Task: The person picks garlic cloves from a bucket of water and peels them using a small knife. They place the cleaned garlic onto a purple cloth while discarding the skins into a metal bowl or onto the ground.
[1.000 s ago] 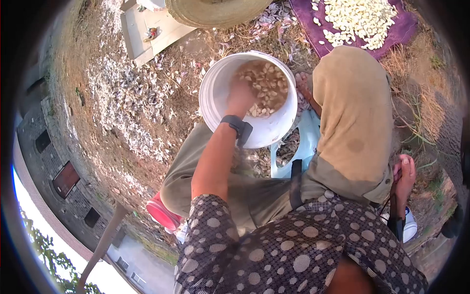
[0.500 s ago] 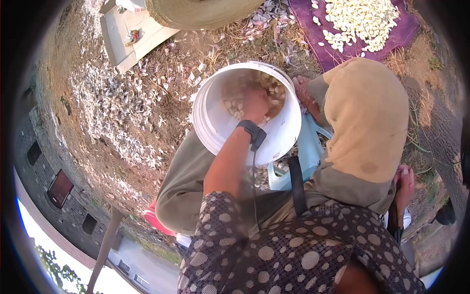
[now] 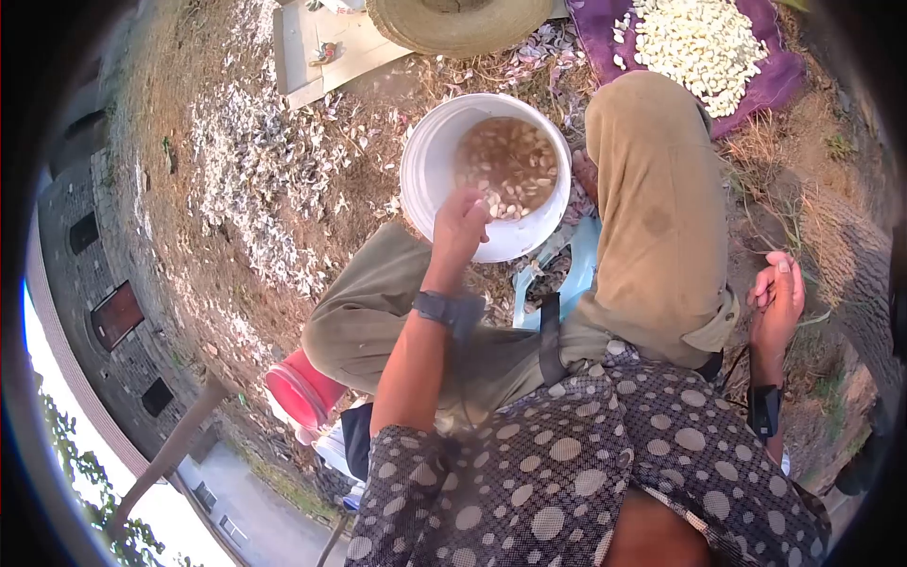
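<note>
A white bucket stands in front of me, with pale garlic cloves lying in brownish water inside. My left hand is over the bucket's near rim, its fingers drawn together; anything in them is hidden. Off to the right, beyond my raised knee, my right hand hangs in the air with its fingers curled and thumb against them. I cannot make out whether it holds something small. Each wrist wears a dark band.
Peeled cloves are heaped on a purple cloth at the upper right. A straw hat and a flattened cardboard sheet lie beyond the bucket. Papery skins litter the ground. A red bucket is at left, light blue plastic by my knee.
My left hand has come up out of the water toward the near rim. My right hand has risen and moved forward beside the knee. The view has shifted.
</note>
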Demonstrator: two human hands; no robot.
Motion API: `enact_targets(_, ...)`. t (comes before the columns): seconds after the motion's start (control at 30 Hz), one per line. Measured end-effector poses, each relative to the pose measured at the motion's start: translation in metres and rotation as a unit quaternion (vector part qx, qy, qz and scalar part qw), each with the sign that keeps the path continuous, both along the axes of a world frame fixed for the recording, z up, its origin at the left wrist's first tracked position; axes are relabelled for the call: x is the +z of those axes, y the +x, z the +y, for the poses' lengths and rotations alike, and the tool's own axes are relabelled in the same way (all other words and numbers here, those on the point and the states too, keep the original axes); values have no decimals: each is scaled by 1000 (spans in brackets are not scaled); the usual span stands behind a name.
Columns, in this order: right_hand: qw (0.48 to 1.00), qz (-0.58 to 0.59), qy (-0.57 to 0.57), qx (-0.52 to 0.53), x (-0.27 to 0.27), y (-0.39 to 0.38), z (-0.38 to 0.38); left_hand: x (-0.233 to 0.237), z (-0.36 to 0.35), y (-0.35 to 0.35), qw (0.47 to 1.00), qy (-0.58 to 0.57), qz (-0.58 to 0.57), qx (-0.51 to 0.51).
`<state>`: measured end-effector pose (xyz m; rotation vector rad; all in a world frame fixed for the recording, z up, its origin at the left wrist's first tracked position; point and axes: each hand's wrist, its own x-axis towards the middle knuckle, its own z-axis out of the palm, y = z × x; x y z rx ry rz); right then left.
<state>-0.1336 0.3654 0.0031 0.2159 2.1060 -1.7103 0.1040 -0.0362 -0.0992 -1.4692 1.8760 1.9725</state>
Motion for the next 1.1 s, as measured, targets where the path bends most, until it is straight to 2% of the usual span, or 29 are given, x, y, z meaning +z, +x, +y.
enact_targets(0.1,997,61,-49,3,21,-5,-11,48,19,12,996,-13,56,62)
enact_targets(0.2,976,154,-137,75,50,3,-42,81,45,22,987,-37,108,113)
enact_targets(0.3,932,159,-218,241,69,19,-79,103,85,24,968,-31,200,148)
enact_targets(0.37,918,73,-232,315,79,40,-113,110,106,30,962,-57,231,136)
enact_targets(0.4,916,16,-228,330,78,52,-130,116,116,31,951,-104,267,114)
enact_targets(0.43,911,-43,-221,345,74,65,-144,125,127,31,945,-104,288,119)
enact_targets(0.5,878,-122,-195,419,64,87,-159,141,145,34,933,-135,313,118)
enact_targets(0.6,834,-213,-195,471,58,120,-158,153,155,46,922,-196,323,81)
enact_targets(0.7,807,-319,-230,441,53,138,-151,155,150,66,921,-203,334,10)
enact_targets(0.83,816,-329,-236,412,57,149,-150,147,152,76,903,-207,375,-20)
enact_targets(0.93,829,-302,-239,406,60,158,-152,144,168,70,900,-18,402,169)
enact_targets(1.0,844,-295,-243,377,62,172,-163,135,168,74,891,-8,423,166)
enact_targets(1.1,822,-349,-265,364,65,181,-170,132,165,77,875,-33,443,194)
